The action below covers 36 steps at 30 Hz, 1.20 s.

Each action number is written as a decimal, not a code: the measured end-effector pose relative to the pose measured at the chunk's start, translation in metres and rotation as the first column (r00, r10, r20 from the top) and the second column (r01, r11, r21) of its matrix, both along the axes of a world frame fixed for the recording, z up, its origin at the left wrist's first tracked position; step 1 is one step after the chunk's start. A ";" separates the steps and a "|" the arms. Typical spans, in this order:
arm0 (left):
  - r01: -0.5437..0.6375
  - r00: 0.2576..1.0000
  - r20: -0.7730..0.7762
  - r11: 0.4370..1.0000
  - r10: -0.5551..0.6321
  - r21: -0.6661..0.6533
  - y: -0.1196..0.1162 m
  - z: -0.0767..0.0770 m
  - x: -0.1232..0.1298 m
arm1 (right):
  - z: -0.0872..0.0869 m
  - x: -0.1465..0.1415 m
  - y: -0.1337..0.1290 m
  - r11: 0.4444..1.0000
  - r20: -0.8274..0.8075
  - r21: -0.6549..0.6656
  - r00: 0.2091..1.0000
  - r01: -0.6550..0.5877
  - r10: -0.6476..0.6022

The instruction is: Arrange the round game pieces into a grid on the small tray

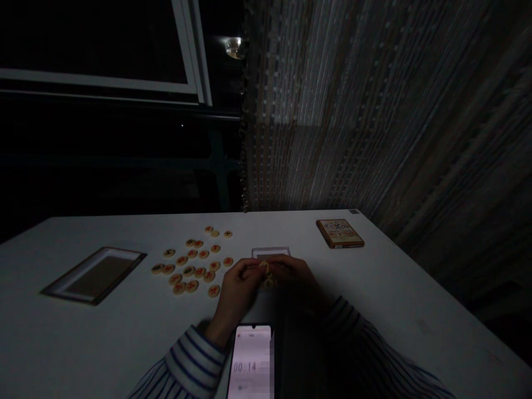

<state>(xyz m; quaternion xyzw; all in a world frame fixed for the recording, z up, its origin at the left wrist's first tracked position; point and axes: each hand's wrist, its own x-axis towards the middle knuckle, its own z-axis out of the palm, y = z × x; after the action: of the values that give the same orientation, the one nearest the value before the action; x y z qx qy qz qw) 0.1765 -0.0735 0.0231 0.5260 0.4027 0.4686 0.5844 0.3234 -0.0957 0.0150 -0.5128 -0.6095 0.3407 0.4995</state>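
My left hand is closed, its fingertips pinching a round Chinese chess piece with a dark mark. My right hand meets it from the other side, fingers closed at the same piece; the dim light hides how much of the grip is its own. Just beneath the fingers more pieces show, within a shallow box whose near part is hidden by my hands. Left of my hands, several pale wooden Chinese chess pieces with red or dark characters lie loosely scattered on the white table.
A lit phone with a timer display stands between my forearms. An open shallow tray lies at the left. At the back right is a flat box with a printed cover. A striped curtain hangs behind the table.
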 end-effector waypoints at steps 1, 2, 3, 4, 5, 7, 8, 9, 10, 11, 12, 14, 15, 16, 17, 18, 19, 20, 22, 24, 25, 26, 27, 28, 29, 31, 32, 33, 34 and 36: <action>0.000 1.000 -0.004 1.000 0.000 -0.002 0.000 0.000 0.000 | 0.000 0.000 0.000 1.000 -0.002 0.003 1.000 0.002 -0.002; -0.003 1.000 -0.006 1.000 0.003 -0.004 0.000 0.000 0.000 | 0.000 0.000 0.000 1.000 -0.004 0.005 1.000 0.004 -0.004; -0.005 1.000 -0.007 1.000 0.005 -0.005 0.000 0.000 -0.001 | 0.001 0.000 0.000 1.000 -0.004 0.008 1.000 0.007 -0.007; -0.007 1.000 -0.008 1.000 0.007 -0.003 0.000 0.000 -0.001 | 0.002 -0.001 -0.001 1.000 -0.004 0.009 1.000 0.006 -0.006; -0.011 1.000 -0.010 1.000 0.011 0.003 0.000 0.000 -0.001 | 0.003 -0.001 -0.001 1.000 -0.008 0.008 1.000 0.006 -0.006; -0.018 1.000 -0.020 1.000 0.018 0.020 0.000 0.001 -0.001 | 0.005 -0.002 -0.002 1.000 -0.025 -0.002 1.000 -0.006 0.006; -0.023 0.999 -0.026 0.999 0.023 0.026 0.000 0.001 -0.001 | 0.005 -0.003 -0.003 1.000 -0.037 -0.012 0.999 -0.012 0.012; -0.027 0.999 -0.030 0.999 0.028 0.027 0.000 0.000 -0.001 | 0.006 -0.003 -0.003 1.000 -0.046 -0.022 0.999 -0.017 0.016; -0.029 0.999 -0.031 0.999 0.030 0.023 0.000 0.000 -0.001 | 0.006 -0.003 -0.003 0.999 -0.052 -0.030 0.998 -0.020 0.018; -0.028 0.999 -0.030 1.000 0.028 0.014 0.000 0.000 -0.001 | 0.005 -0.004 -0.003 0.999 -0.052 -0.038 0.998 -0.023 0.021; -0.027 0.999 -0.028 1.000 0.027 0.005 0.000 0.000 0.000 | 0.005 -0.004 -0.003 0.999 -0.049 -0.044 0.999 -0.026 0.024; -0.023 0.999 -0.023 1.000 0.023 -0.009 0.000 0.000 0.000 | 0.005 -0.003 -0.003 0.998 -0.040 -0.047 0.999 -0.034 0.033; -0.019 1.000 -0.023 1.000 0.019 -0.009 0.000 0.000 0.000 | 0.005 -0.003 -0.003 0.998 -0.037 -0.047 0.999 -0.035 0.033; -0.018 1.000 -0.025 1.000 0.018 -0.006 0.000 0.000 -0.001 | 0.005 -0.003 -0.003 0.998 -0.038 -0.046 0.999 -0.033 0.031; -0.016 0.999 -0.028 1.000 0.016 -0.002 0.000 0.000 -0.001 | 0.005 -0.002 -0.003 0.999 -0.042 -0.045 0.999 -0.029 0.027; -0.013 0.999 -0.030 1.000 0.013 0.004 0.000 0.000 -0.001 | 0.006 -0.002 -0.003 0.999 -0.043 -0.041 0.999 -0.026 0.024; -0.008 1.000 -0.030 1.000 0.008 0.009 0.001 -0.001 -0.001 | 0.006 -0.001 -0.003 0.999 -0.039 -0.035 0.999 -0.023 0.022; -0.005 1.000 -0.027 1.000 0.006 0.011 0.001 -0.001 -0.001 | 0.006 -0.001 -0.003 0.999 -0.030 -0.026 0.999 -0.019 0.018; 0.002 1.000 -0.014 1.000 -0.002 0.004 0.001 -0.001 -0.001 | 0.007 0.000 -0.003 1.000 0.006 -0.002 1.000 -0.012 0.012; 0.011 1.000 0.001 1.000 -0.011 -0.010 0.001 -0.001 -0.001 | 0.007 0.000 -0.003 1.000 0.048 0.024 0.999 0.000 -0.002; 0.015 1.000 0.007 1.000 -0.015 -0.018 0.000 0.000 -0.001 | 0.008 0.001 -0.003 0.999 0.067 0.034 0.998 0.006 -0.008; 0.017 1.000 0.015 1.000 -0.017 -0.023 0.000 0.000 -0.001 | 0.008 0.001 -0.003 0.999 0.086 0.045 0.996 0.016 -0.020; 0.019 1.000 0.021 0.999 -0.018 -0.029 0.000 0.001 -0.001 | 0.008 0.001 -0.003 0.998 0.108 0.057 0.994 0.025 -0.031; 0.016 1.000 0.026 0.999 -0.015 -0.034 -0.001 0.002 -0.001 | 0.008 0.001 -0.003 0.997 0.137 0.072 0.990 0.030 -0.039; 0.010 1.000 0.026 0.999 -0.009 -0.037 -0.001 0.002 -0.001 | 0.008 0.001 -0.003 0.996 0.178 0.089 0.983 0.031 -0.046; -0.011 1.000 0.018 0.999 0.011 -0.030 -0.001 0.003 0.000 | 0.007 0.001 -0.002 0.990 0.282 0.137 0.958 0.020 -0.058; -0.019 1.000 0.011 1.000 0.019 -0.022 -0.001 0.002 0.000 | 0.007 0.002 -0.002 0.986 0.339 0.168 0.939 0.004 -0.061; -0.025 1.000 0.007 1.000 0.025 -0.013 0.000 0.002 0.000 | 0.007 0.002 -0.002 0.979 0.391 0.202 0.918 -0.013 -0.068; -0.029 1.000 0.006 1.000 0.029 -0.006 0.000 0.001 0.000 | 0.007 0.002 -0.001 0.971 0.434 0.237 0.898 -0.028 -0.080; -0.027 1.000 0.007 1.000 0.027 0.001 0.001 0.000 0.000 | 0.007 0.002 -0.001 0.953 0.501 0.296 0.860 -0.068 -0.095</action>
<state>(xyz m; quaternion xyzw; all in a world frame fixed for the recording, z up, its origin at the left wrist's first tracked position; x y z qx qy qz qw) 0.1761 -0.0726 0.0231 0.5191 0.4073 0.4784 0.5795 0.3258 -0.0969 0.0224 -0.5058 -0.7610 0.0917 0.3958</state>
